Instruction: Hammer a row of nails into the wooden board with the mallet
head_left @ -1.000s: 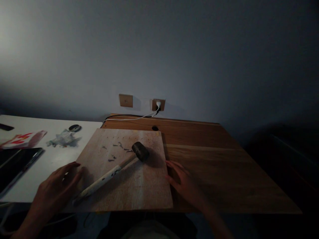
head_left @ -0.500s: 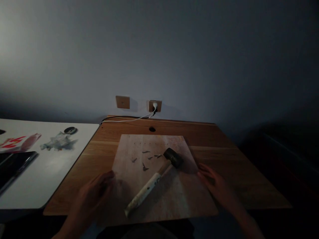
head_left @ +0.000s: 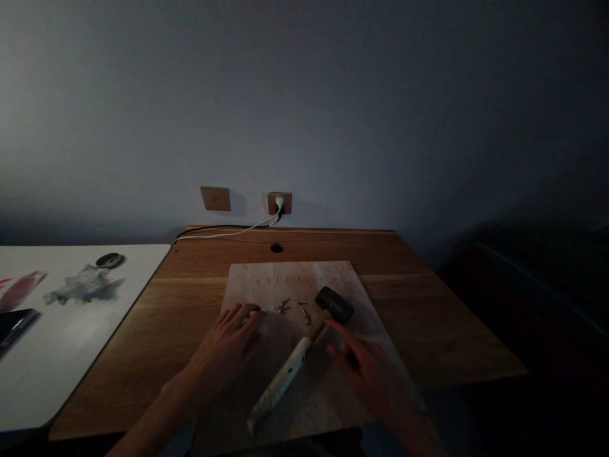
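A pale wooden board (head_left: 295, 279) lies on a brown wooden table (head_left: 190, 317). On the board rests a mallet (head_left: 304, 352) with a dark head and a light, worn handle that points toward me. Several small nails (head_left: 291, 307) lie just left of the mallet's head. My left hand (head_left: 228, 346) rests flat on the board's left part, fingers stretched toward the nails. My right hand (head_left: 364, 368) hovers over the board just right of the mallet's handle, fingers spread, holding nothing.
A white table (head_left: 61, 336) adjoins on the left, with a crumpled plastic wrapper (head_left: 80, 285), a small dark round object (head_left: 110, 259) and a dark flat device (head_left: 12, 324). Two wall sockets (head_left: 278, 203) sit behind the table; a white cable (head_left: 228, 232) runs from one. Dark furniture stands at right.
The board with mallet and nails has slid right, onto the brown table's middle. Both hands left the board's side edges and now lie over it, beside the nails and the handle.
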Motion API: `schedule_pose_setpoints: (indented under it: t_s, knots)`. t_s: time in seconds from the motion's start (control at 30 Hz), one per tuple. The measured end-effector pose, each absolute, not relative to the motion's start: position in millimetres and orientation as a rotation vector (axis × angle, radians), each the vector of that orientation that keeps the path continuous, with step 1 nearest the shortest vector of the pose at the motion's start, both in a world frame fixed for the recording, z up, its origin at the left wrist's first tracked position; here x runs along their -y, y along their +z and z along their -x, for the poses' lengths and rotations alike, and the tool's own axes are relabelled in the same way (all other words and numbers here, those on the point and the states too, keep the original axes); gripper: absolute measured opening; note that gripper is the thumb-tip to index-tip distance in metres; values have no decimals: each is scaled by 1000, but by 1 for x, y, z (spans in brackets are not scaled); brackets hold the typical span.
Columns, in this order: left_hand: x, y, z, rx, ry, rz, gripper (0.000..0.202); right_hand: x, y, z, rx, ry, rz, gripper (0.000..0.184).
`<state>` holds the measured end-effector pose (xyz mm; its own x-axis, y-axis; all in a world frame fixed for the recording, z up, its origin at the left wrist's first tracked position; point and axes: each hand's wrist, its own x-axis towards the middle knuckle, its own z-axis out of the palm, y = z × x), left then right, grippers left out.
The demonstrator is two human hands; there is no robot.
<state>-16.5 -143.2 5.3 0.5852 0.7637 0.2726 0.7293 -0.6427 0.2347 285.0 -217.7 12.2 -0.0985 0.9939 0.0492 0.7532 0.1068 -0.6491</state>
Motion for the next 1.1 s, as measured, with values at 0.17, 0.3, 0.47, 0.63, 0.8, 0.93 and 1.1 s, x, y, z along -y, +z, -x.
schedule_pose_setpoints:
  t_s: [0.17,0.3,0.47,0.63,0.8,0.93,1.1]
  knots:
    - [119,14,-8,-1151,352,-2846,45,208,18,-243,2027,850,1708,47]
    - [109,17,-16,-1061,159,-2990,39,205,17,-242,1785,966,1673,41]
    - [109,24,-19,-955,167,-3139,31,215,10,-261,1271,1265,1404,32]
    - [99,25,-20,-984,279,-3055,21,217,13,-275,1012,1282,1314,43]
    - [70,28,-43,-943,591,-2689,25,201,8,-288,1043,1104,1456,76]
    - [35,21,-79,-844,817,-2439,27,188,-7,-307,1122,879,1555,69]
    - [-6,6,-130,-801,787,-2305,19,184,-18,-314,1094,848,1612,70]
